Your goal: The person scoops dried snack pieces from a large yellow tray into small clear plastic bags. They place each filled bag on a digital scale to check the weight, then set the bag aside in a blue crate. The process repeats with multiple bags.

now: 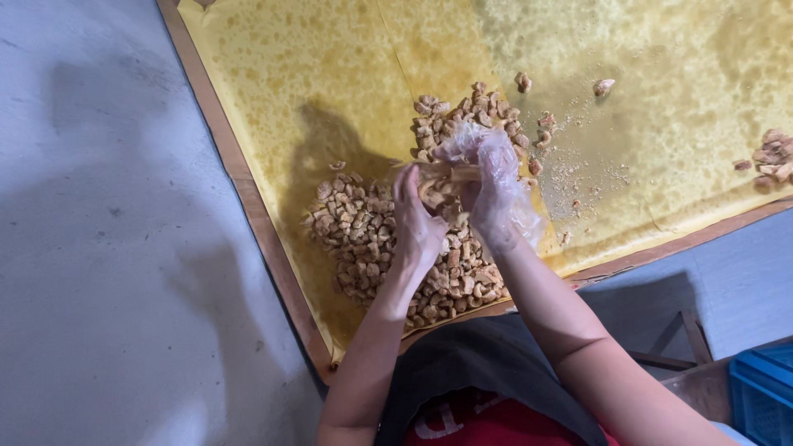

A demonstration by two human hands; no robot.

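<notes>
A pile of small golden-brown fried pieces (363, 235) lies on oil-stained yellow paper (314, 74) lining a wooden-edged tray (264, 223). My left hand (415, 221) is bare and raised over the pile, its fingers touching a long pale strip (453, 172). My right hand (494, 192) wears a loose clear plastic glove and grips the same strip from the other side. Both hands meet just above the heap.
A few stray pieces (522, 81) lie farther out on the paper, with another small heap (772, 155) at the right edge. Grey floor lies to the left. A blue crate (764, 392) and a wooden frame (677, 351) sit at lower right.
</notes>
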